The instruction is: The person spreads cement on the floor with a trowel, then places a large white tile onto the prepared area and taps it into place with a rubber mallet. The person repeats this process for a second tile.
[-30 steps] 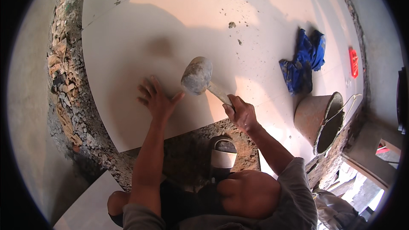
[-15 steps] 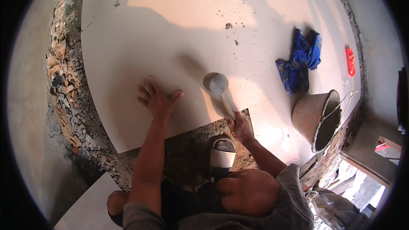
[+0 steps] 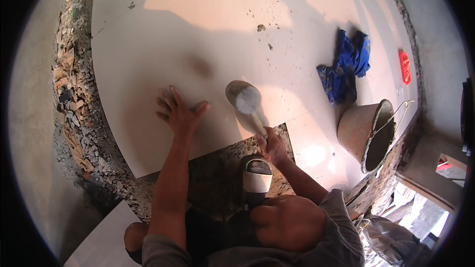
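Note:
My left hand (image 3: 181, 118) rests with fingers spread on a large pale floor tile (image 3: 208, 136), close to its near edge. My right hand (image 3: 273, 149) is closed round the handle of a mallet (image 3: 246, 99). Its thick head, dark on one side with a whitish face, hangs above the tile to the right of my left hand. A dark round shadow lies on the tile beyond it. Whether the head touches the tile cannot be told for sure; it looks raised.
Bare earth (image 3: 217, 183) lies before my knees, with my sandal (image 3: 257, 180) on it. A tipped mortar bucket (image 3: 357, 131), a crumpled blue plastic bag (image 3: 341, 71) and a red tool (image 3: 405, 67) lie right on the tiles. Broken rubble (image 3: 74, 113) runs along the left wall.
The mallet has shifted slightly left and its head has tilted, showing more of its dark side. My right hand moved a little with it; my left hand stays spread on the tile.

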The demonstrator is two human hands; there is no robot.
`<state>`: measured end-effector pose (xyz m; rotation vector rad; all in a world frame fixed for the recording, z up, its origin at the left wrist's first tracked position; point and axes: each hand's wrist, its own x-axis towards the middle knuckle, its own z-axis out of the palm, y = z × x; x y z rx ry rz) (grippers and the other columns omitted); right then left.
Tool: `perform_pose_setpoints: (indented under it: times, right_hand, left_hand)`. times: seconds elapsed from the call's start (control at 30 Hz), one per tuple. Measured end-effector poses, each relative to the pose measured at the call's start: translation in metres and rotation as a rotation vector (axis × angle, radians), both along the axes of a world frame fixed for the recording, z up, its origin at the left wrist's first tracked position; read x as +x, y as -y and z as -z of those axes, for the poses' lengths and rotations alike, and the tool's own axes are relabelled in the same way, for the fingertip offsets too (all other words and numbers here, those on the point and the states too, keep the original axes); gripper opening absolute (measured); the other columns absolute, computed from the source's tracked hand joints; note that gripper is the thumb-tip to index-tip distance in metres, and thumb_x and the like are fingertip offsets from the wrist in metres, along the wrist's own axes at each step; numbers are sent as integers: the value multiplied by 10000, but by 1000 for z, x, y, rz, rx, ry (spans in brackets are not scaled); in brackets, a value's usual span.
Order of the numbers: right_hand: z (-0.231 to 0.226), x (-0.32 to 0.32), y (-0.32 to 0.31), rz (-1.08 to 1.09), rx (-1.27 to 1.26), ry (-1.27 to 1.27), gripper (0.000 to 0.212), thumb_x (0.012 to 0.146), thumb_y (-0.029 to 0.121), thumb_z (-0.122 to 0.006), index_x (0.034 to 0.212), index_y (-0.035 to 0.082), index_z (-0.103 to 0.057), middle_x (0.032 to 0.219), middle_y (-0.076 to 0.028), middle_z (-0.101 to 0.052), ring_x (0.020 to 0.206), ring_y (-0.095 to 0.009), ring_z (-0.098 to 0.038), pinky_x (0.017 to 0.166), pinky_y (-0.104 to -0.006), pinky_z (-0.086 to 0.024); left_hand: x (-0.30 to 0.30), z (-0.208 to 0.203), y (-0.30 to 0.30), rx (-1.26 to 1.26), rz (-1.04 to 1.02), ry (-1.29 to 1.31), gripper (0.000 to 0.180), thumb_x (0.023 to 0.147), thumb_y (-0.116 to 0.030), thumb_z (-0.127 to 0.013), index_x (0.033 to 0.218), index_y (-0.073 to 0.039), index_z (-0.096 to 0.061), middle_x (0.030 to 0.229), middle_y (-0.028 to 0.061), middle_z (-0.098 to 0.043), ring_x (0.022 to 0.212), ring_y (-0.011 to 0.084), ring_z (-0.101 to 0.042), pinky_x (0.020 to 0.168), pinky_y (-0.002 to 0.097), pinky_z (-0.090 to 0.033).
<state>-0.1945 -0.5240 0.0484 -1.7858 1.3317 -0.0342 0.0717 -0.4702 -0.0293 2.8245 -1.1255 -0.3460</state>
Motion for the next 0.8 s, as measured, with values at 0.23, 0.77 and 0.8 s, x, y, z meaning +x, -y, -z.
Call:
perform_pose_setpoints:
  times: [0.23, 0.77, 0.8]
  right_hand:
    - [12, -10, 3, 3, -74, 58, 360, 916, 324, -558, 1114, 27, -510, 718, -221, -627, 690, -412, -635, 630, -469, -501]
    - [13, 78, 95, -62, -261, -1, 374, 925, 242, -548, 1175, -17, -446, 750, -257, -616, 676, -444, -623, 582, -456, -499]
    - [19, 83, 100, -67, -123, -109, 397, 930, 292, -546, 1161, -20, -461, 758, -280, -615, 712, -472, -614, 602, -474, -499]
  left_hand:
    - [2, 0, 4, 20, -32, -19, 1260, 573, -748, -671, 1477, -55, -133, 1500, 290, -130, 1366, 530, -76, 1015, 725, -78]
    - [143, 1, 60, -5, -60, 117, 967, 743, -693, -556, 1452, -101, -268, 1512, 213, -191, 1399, 429, -129, 1081, 645, -104]
    - [143, -1, 62, 31, -61, 85, 966, 741, -695, -557, 1453, -110, -269, 1512, 214, -190, 1399, 433, -126, 1078, 651, -97]
